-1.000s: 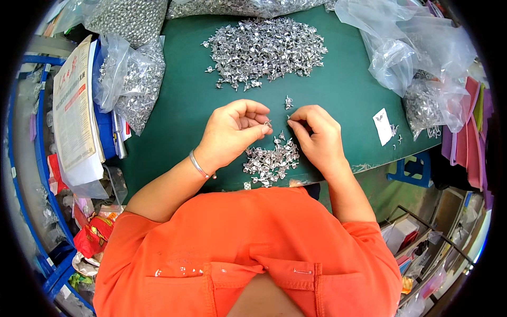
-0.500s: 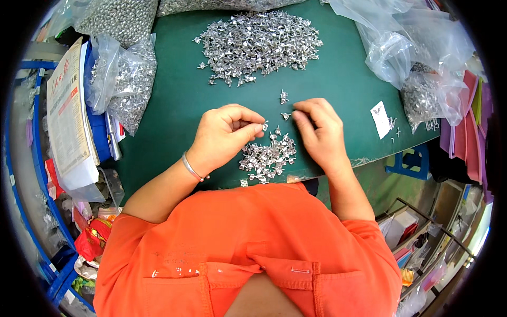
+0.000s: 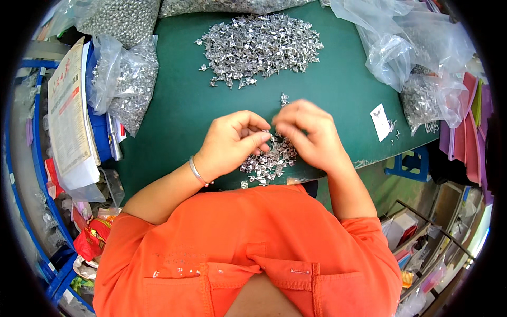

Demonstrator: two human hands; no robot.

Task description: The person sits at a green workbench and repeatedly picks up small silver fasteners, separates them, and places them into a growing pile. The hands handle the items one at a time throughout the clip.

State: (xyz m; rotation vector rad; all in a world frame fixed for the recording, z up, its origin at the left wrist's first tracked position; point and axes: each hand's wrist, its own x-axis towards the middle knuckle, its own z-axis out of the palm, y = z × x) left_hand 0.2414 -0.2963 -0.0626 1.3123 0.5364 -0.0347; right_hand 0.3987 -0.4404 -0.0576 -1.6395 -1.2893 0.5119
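My left hand [image 3: 232,141], with a bangle at its wrist, pinches a small silver metal piece [image 3: 266,131] between thumb and fingertips. Close against it comes my right hand [image 3: 312,134], its fingers curled into a pinch and partly smeared by motion. Whatever lies between the right fingertips is hidden. Below both hands is a small heap of silver metal pieces [image 3: 270,162], pronged in shape. One or more loose pieces [image 3: 284,99] lie just above the right hand. Farther off, a large pile of similar pieces [image 3: 261,47] covers the far middle of the green table [image 3: 179,100].
Clear plastic bags of metal parts stand at the left [image 3: 132,79] and right [image 3: 422,100] of the table. A white card [image 3: 379,122] lies near the right edge beside a few loose pieces. Papers [image 3: 71,116] stand at the left; a blue stool [image 3: 412,164] is under the right edge.
My right hand has moved left from the loose pieces to meet the left fingertips. The single piece beside its fingertips no longer shows. The left hand has shifted slightly right.
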